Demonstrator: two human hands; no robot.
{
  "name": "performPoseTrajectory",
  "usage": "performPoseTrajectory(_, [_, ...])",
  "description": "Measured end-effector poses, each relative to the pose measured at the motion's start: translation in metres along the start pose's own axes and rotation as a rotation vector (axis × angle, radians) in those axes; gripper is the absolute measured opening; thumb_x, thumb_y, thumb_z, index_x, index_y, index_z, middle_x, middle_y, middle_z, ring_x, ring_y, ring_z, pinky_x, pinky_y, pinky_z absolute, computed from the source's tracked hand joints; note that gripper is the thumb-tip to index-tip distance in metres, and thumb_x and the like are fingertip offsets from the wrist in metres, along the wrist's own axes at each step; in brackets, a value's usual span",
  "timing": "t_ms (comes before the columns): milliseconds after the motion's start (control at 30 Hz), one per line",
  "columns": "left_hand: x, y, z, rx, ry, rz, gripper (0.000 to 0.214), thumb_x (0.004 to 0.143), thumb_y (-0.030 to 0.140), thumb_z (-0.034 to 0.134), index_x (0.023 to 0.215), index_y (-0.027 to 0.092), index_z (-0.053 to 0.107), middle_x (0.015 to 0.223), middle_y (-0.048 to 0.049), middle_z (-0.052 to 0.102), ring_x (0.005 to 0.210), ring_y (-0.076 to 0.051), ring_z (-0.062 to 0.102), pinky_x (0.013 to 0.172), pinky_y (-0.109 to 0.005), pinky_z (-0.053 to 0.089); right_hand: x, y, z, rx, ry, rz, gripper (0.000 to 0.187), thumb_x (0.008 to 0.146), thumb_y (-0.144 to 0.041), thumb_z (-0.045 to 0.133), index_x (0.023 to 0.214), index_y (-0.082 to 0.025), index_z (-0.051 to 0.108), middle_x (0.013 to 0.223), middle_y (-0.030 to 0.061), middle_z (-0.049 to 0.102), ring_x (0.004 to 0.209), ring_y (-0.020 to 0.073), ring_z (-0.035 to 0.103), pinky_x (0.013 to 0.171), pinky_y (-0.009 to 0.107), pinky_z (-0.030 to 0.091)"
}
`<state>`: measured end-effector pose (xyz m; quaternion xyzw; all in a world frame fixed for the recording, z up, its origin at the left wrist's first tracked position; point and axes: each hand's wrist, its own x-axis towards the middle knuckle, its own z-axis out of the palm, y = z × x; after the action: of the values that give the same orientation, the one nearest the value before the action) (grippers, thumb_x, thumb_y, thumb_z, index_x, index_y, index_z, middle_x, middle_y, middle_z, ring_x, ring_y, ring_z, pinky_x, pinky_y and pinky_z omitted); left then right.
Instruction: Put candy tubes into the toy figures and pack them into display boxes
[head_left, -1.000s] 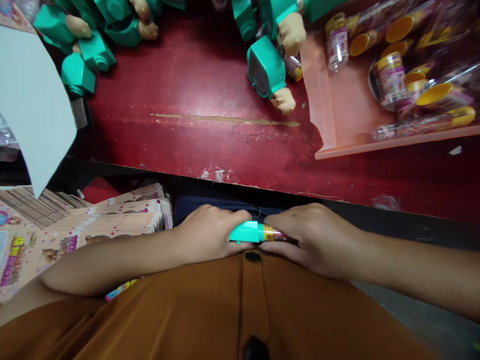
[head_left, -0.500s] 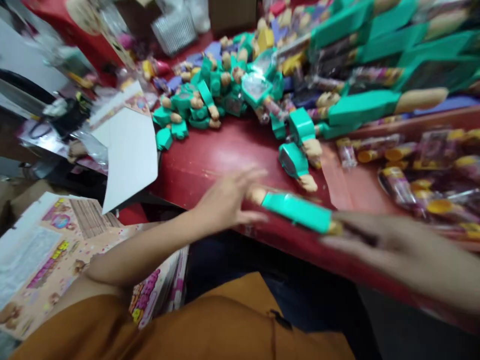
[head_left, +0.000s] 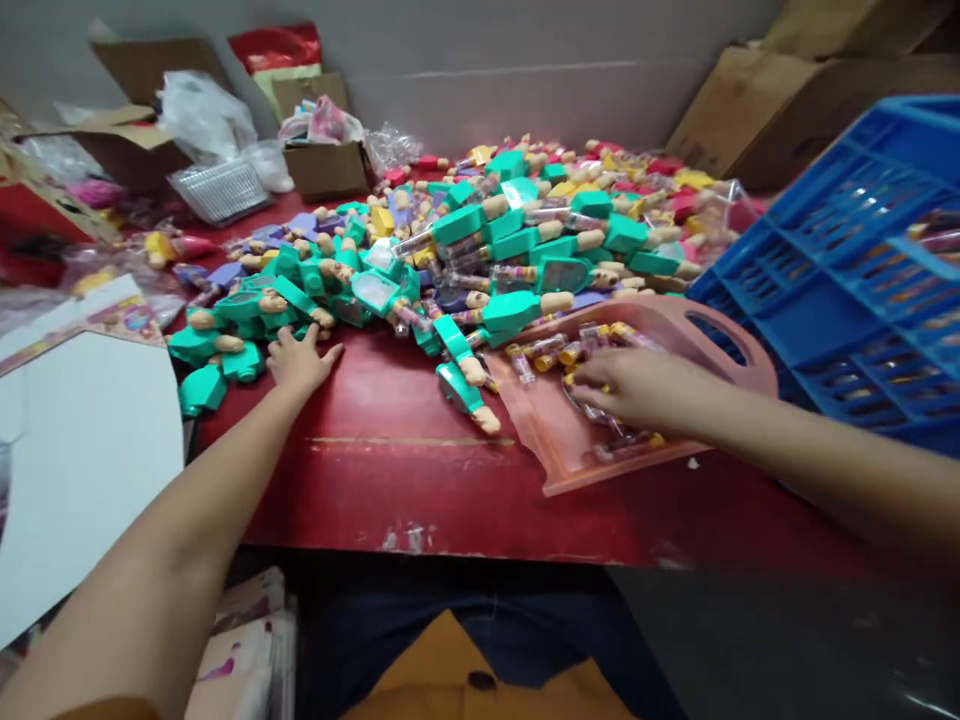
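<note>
Left hand (head_left: 300,362) lay open at green toys (head_left: 225,345), centre left. Right hand (head_left: 628,390) covered tubes (head_left: 547,350) in pink tray (head_left: 570,452), grip unclear. Blue crate (head_left: 840,280) crowded right edge.

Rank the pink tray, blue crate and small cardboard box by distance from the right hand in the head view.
1. Pink tray: under the right hand.
2. Blue crate: just to its right.
3. Small cardboard box: far back left.
</note>
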<state>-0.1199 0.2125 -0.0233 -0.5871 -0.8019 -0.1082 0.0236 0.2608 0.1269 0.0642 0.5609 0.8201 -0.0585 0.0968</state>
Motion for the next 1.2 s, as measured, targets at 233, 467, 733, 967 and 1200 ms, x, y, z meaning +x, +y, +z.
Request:
performPoseTrajectory(233, [-0.02,0.002,-0.008,-0.014,0.003,-0.008,0.026,0.082,0.032,0.047,0.091,0.014,0.063,0.121,-0.0181,0.041,0.104,-0.033,0.05,0.085,-0.043,0.044,0.009,-0.002,0.041,-0.191,0.017,0.04,0.019,0.083,-0.016,0.046,0.092,-0.01,0.061,0.096,0.0156,0.062,0.093,0.0284,0.058,0.074,0.035,0.043])
performPoseTrajectory(467, [-0.084,-0.008,-0.033,0.034,-0.109,0.046,0.038,0.076,0.022,0.059,0.11,0.01,0.047,0.109,-0.0172,0.048,0.094,-0.028,0.058,0.078,-0.036,0.048,-0.009,-0.009,0.043,0.255,0.312,0.059,0.011,0.086,-0.026,0.038,0.095,-0.02,0.04,0.072,0.0121,0.061,0.061,0.0274,0.06,0.053,0.037,0.042])
performPoseTrajectory(733, [-0.043,0.005,-0.026,-0.099,-0.097,-0.011,0.061,0.069,0.015,0.061,0.125,0.012,0.037,0.103,-0.016,0.061,0.098,-0.03,0.061,0.082,-0.037,0.048,-0.052,-0.043,0.058,0.6,0.413,-0.215,0.024,0.088,-0.035,0.042,0.106,-0.02,0.045,0.09,0.0094,0.064,0.077,0.0226,0.064,0.06,0.032,0.051])
performPoseTrajectory(967, [-0.056,-0.023,-0.059,-0.783,0.223,-0.275,0.049,0.074,0.034,0.046,0.119,0.014,0.039,0.112,-0.0127,0.057,0.096,-0.02,0.06,0.08,-0.031,0.05,-0.072,-0.045,0.065,0.711,0.432,-0.158,0.023,0.09,-0.035,0.04,0.107,-0.021,0.047,0.092,0.0077,0.064,0.08,0.0214,0.064,0.064,0.031,0.054])
performPoseTrajectory(1200, [-0.149,0.016,-0.085,-1.501,-0.702,-0.06,0.064,0.071,0.072,0.038,0.106,0.02,0.05,0.096,-0.0115,0.064,0.074,-0.019,0.061,0.048,-0.024,0.044,-0.062,-0.071,0.065,0.821,0.379,-0.334,0.02,0.089,-0.03,0.046,0.107,-0.023,0.047,0.094,0.0048,0.063,0.081,0.017,0.062,0.067,0.026,0.05])
